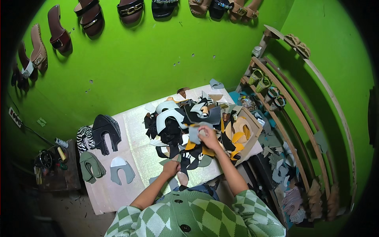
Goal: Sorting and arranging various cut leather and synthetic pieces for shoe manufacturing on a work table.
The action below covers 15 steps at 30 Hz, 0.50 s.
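Observation:
My right hand (209, 136) is over the heap of cut shoe-upper pieces, its fingers closed on a grey cut piece (194, 135). My left hand (171, 168) is closed low at the near side of the heap, beside a green scrap; what its fingers hold is too small to make out. Black, white, zebra-print and mustard pieces (190, 145) lie tangled around both hands. Sorted U-shaped pieces rest at the table's left: a black stack (106, 128), a zebra-print stack (84, 137), an olive green stack (91, 166) and a grey and white group (121, 170).
The pale table (130, 136) stands against a green wall hung with sandals (60, 38). An open cardboard box (252, 125) of scraps sits at its right end. Beyond it, a wooden rack (294, 104) holds shoes, with offcuts piled below. A small bench (65, 175) with thread spools is at left.

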Tool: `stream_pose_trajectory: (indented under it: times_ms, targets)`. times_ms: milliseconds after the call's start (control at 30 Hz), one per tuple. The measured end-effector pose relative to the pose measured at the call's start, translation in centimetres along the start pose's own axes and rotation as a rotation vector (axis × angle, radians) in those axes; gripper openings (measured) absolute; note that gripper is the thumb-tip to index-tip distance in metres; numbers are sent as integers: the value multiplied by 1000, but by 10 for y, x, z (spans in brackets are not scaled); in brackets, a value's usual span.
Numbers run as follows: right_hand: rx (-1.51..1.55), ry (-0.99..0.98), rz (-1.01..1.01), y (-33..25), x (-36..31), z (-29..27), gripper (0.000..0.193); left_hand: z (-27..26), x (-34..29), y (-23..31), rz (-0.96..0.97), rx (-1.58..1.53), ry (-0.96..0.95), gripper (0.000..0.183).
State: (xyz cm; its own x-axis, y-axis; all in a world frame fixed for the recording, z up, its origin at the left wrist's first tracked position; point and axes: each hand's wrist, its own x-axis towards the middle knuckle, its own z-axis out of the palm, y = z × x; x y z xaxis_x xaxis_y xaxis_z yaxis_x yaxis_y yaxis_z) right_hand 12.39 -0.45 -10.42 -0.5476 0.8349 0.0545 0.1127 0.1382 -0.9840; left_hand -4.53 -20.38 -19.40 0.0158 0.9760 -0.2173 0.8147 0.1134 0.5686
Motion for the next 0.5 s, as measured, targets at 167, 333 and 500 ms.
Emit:
stream_pose_trajectory:
  times_ms: [167,333,500]
  targets:
    - [-256,250,-216,-18,54,-23,21,-17,-12,28,56,70,-50,30]
    - [-578,305,-285,-17,94,-33,20,-4,-21,24,122,299,26,26]
    - [-598,-73,-347,-8,107,-48,51,1,-16,24,50,185,160,17]
